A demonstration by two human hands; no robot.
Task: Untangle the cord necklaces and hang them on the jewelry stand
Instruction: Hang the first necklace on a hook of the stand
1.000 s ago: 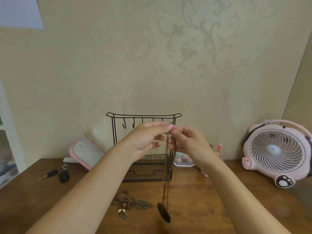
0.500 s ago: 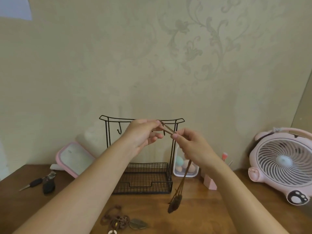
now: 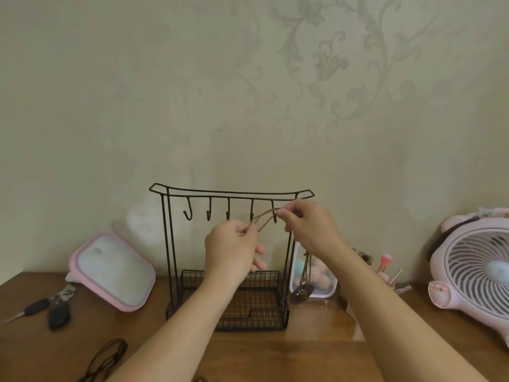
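Against the wall (image 3: 248, 78), mid-frame, left hand (image 3: 234, 249) and right hand (image 3: 311, 230) each pinch the cord (image 3: 264, 219) before the right hooks of the stand (image 3: 231, 192), pendant (image 3: 301, 294) hanging just outside its right post.

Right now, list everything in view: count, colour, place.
stand: 1, black wire, table centre, by the wall
necklace: 1, brown cord, stretched between both hands before the stand's right hooks; pendant hangs right of the stand
black cord: 1, black, table front left
keys: 1 bunch, black, far left
lid: 1, pink-rimmed, leaning left of the stand
box: 1, clear, pink and teal balls inside, right of the stand
brush: 1, pink, between box and fan
fan: 1, pink, far right
table: 1, brown wood
left hand: pinches the cord
right hand: pinches the cord
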